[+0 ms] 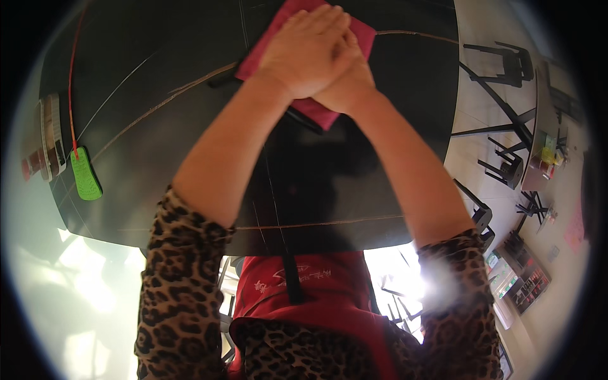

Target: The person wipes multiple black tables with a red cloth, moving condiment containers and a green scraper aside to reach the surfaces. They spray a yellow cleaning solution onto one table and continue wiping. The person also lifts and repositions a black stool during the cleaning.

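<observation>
My left hand (304, 52) lies across my right hand (349, 78), its fingers held together. Beneath both is a flat pink cloth (325, 116), apparently folded, whose corners show around them. The cloth rests on the black tabletop (361, 156), with a dark edge or shadow along its lower left side. The right hand's fingers are mostly covered, so I cannot tell whether either hand grips the cloth or only presses on it.
A green fly swatter (85, 175) with a red handle lies at the left, near a pale container (52, 135) by the table's edge. Scratches cross the tabletop. Beyond the right edge stand black chairs (513, 64) and another table (529, 156) with items on it.
</observation>
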Available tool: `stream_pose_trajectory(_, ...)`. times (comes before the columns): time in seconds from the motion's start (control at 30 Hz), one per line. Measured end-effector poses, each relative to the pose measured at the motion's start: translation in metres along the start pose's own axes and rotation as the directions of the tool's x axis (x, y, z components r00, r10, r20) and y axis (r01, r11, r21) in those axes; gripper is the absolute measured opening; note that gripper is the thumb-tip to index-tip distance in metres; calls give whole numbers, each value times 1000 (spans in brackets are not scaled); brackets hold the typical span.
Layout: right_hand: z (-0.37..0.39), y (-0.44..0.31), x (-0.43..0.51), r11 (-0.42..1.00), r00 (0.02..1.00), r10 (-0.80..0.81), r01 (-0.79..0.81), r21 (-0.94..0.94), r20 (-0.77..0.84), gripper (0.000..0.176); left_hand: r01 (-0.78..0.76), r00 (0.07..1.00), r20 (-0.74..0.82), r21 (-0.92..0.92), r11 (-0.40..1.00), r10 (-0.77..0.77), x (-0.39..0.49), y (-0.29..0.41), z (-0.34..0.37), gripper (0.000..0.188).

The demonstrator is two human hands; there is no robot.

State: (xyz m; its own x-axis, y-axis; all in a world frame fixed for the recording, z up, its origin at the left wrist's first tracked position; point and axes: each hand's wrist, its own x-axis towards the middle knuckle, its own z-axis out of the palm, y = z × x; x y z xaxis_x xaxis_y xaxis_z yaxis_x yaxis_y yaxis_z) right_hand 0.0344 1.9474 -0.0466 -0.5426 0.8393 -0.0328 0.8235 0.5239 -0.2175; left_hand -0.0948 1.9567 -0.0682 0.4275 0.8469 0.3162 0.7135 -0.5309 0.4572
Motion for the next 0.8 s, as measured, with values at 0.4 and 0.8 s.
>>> stream_pose_trajectory(0.4, -17, -36, -207, 942, 950, 191, -248, 225, 248, 66, 70, 955, 297, -236, 969, 4, -102, 176, 21, 62)
stream_pose_trajectory(0.8, 39, -140, -233, 949, 977, -95, 31, 313, 191, 66, 209, 938, 293, -58, 976, -184, -193, 164, -48, 65)
